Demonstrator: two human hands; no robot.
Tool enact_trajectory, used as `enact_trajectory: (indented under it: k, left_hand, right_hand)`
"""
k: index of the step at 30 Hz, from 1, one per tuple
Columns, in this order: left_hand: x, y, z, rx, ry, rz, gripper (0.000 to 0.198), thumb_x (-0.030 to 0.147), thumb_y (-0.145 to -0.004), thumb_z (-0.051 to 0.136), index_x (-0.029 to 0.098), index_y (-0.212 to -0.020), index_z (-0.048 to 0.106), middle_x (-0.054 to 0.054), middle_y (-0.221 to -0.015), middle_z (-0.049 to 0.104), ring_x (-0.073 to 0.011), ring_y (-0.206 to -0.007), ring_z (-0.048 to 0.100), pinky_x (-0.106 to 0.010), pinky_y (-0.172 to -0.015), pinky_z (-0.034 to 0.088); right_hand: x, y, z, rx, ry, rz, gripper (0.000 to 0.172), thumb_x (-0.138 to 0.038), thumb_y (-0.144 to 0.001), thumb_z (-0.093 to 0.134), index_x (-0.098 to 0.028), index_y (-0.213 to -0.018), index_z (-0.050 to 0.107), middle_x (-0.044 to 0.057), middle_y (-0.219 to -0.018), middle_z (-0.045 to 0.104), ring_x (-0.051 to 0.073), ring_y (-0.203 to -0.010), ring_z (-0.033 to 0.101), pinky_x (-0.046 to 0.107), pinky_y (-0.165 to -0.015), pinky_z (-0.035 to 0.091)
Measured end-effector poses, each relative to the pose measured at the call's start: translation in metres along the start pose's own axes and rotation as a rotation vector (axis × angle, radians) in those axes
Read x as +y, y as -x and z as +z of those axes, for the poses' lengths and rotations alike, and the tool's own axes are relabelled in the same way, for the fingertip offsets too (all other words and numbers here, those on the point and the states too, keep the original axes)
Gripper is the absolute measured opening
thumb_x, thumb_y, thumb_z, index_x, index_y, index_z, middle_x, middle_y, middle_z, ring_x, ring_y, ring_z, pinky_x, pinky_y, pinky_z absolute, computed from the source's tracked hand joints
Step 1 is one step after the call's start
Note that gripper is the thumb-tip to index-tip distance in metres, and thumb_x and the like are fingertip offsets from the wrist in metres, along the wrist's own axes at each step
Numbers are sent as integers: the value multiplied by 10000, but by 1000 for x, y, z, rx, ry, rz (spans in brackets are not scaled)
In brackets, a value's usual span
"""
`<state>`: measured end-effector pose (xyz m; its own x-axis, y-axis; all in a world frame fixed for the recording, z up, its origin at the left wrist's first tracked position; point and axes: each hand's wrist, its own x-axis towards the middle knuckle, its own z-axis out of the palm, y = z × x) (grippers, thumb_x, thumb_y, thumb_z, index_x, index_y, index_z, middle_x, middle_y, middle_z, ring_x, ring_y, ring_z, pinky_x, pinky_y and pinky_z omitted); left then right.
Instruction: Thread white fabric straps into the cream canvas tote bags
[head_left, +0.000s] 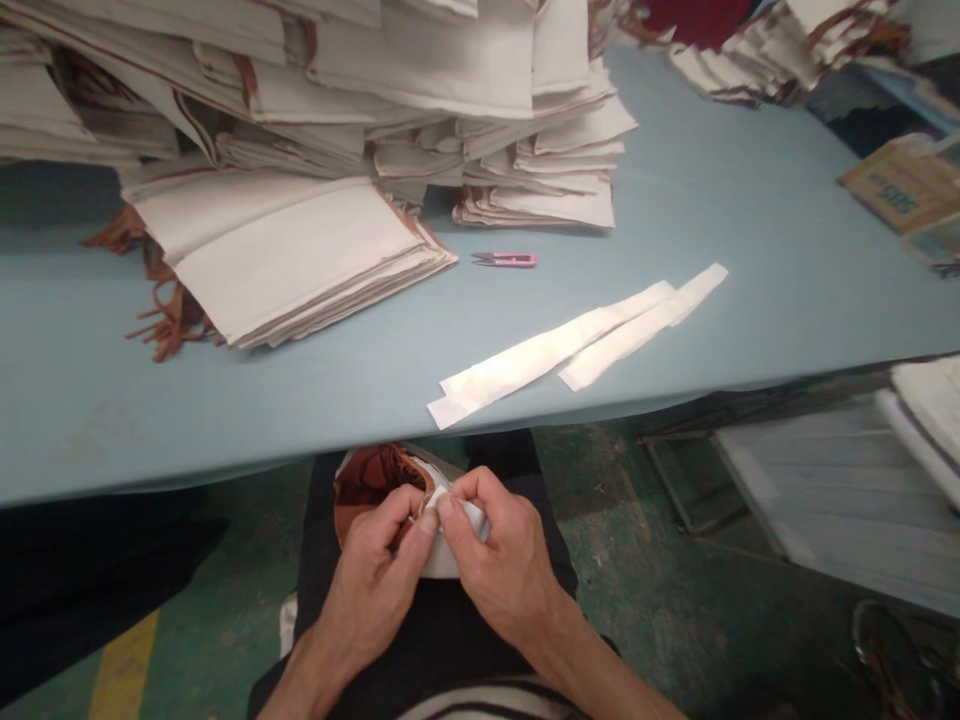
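In my lap rests a cream-and-brown fabric piece, its brown part bunched on the left. My left hand pinches the edge of it between thumb and forefinger. Close beside, with the thumb tips almost touching, my right hand pinches a small white strip at the same edge. What lies right under the fingertips is partly hidden. On the table ahead are several white strips in an overlapping row, and pink-handled thread snips.
A blue-green covered table stretches in front of my knees. A stack of folded cream fabric pieces with brown fringes lies at left, before a taller pile. Far right are a cardboard box and a metal-framed stand.
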<state>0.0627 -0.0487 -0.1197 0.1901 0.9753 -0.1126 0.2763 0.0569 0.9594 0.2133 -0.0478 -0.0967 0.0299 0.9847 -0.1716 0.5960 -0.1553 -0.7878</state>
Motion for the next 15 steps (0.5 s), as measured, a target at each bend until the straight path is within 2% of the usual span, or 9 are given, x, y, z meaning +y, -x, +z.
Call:
enact_trajectory:
  k: [9, 15]
  left_hand:
    - [2, -2, 2, 12, -5, 12, 313, 305, -977, 524, 202, -682, 548, 72, -599, 474, -93, -510, 441, -184, -464, 356]
    - [4, -3, 2, 26, -14, 35, 325, 284, -982, 522, 205, -667, 533, 79, -587, 454, -86, -494, 422, -181, -456, 342]
  right_hand:
    - [2, -1, 1, -35, -56, 40, 250, -407, -932, 527, -216, -786, 597, -14, -639, 630, 145, -554, 582, 249, -559, 376]
    - [1, -3, -1, -85, -82, 106, 252, -421, -908, 515, -222, -762, 562, -22, -627, 577, 144, -552, 525, 257, -544, 344]
